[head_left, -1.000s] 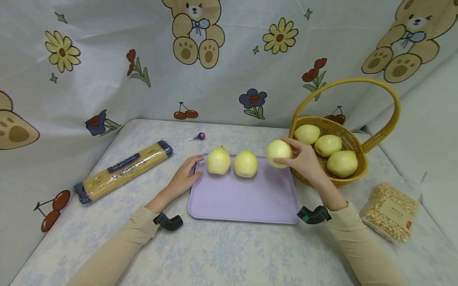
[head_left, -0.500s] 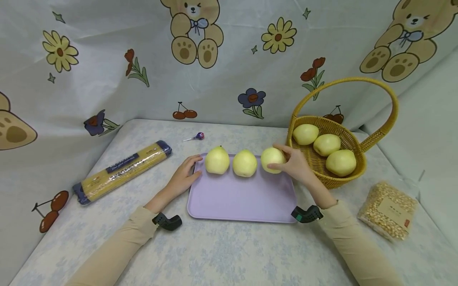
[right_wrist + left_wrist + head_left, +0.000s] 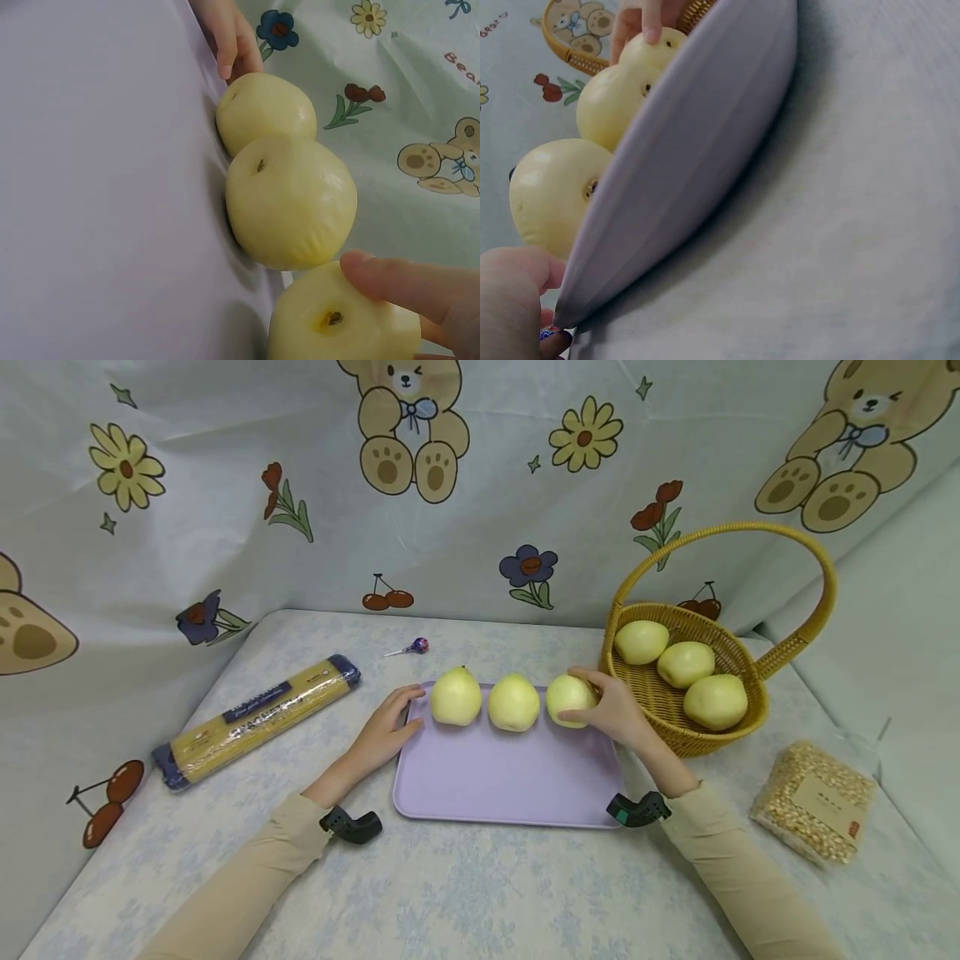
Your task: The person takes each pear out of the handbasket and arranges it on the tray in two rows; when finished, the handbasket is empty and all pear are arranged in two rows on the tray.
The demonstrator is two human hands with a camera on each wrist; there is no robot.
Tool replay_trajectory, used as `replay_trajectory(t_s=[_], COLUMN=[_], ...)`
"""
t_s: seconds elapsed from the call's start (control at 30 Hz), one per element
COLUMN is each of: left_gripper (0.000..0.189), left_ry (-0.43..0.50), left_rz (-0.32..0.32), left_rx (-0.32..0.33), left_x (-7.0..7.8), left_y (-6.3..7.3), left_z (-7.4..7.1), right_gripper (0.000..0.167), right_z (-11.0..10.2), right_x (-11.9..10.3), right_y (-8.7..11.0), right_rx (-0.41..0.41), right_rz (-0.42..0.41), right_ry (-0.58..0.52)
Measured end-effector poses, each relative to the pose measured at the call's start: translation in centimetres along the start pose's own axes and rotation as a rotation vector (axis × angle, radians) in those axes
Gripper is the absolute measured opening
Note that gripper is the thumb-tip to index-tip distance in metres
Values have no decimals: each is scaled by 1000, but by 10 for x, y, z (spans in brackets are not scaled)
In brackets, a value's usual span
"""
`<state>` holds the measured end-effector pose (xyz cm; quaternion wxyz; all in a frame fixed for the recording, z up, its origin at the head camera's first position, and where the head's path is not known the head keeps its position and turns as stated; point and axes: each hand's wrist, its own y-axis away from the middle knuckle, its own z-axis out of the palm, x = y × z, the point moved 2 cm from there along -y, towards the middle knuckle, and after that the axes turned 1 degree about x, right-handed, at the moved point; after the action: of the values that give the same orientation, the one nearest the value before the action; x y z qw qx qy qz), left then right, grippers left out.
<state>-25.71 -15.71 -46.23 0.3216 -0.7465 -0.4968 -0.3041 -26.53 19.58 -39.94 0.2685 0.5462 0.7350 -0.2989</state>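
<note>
My right hand [image 3: 609, 708] holds a pale yellow pear [image 3: 567, 700] at the back right of the lilac tray [image 3: 510, 781], thumb on its near side and fingers behind. In the right wrist view the thumb lies on this pear [image 3: 330, 322], beside its dark-centred hollow. To its left a middle pear [image 3: 513, 702] and a left pear [image 3: 455, 697] stand in a row along the tray's back edge. My left hand [image 3: 380, 733] grips the tray's back left corner, its thumb [image 3: 549, 271] at the rim in the left wrist view.
At the right stands a wicker basket [image 3: 655, 714] with a tall handle and 3 pears [image 3: 715, 702] inside. A bag of pale kernels [image 3: 816, 802] lies in front of it. A spaghetti packet [image 3: 258, 720] lies at the left, a lollipop [image 3: 418, 645] behind the tray.
My right hand has brought its pear left and down from beside the basket into the row on the tray, then barely shifted. The left hand has stayed at the tray's corner.
</note>
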Motion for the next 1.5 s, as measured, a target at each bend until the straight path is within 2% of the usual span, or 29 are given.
replay_trajectory(t_s=[0.23, 0.43, 0.8, 1.1, 1.33, 1.5], left_gripper=[48, 48, 48, 48, 48, 48], left_ry=[2, -5, -15, -23, -24, -21], left_rz=[-6, -12, -3, -1, -2, -1], left_rx=[-6, -8, -1, 0, 1, 1], left_x=[1, 0, -1, -1, -1, -1], left_y=[1, 0, 0, 0, 0, 0], left_z=[0, 0, 1, 1, 1, 1], right_gripper=[71, 73, 63, 61, 55, 53], right_z=[3, 4, 3, 5, 6, 6], right_x=[2, 4, 0, -1, 1, 4], right_y=[0, -1, 0, 0, 0, 0], right_rx=[1, -21, -36, -48, -26, -4], right_rz=[6, -22, -63, -45, -70, -46], right_ry=[23, 12, -48, -44, -49, -54])
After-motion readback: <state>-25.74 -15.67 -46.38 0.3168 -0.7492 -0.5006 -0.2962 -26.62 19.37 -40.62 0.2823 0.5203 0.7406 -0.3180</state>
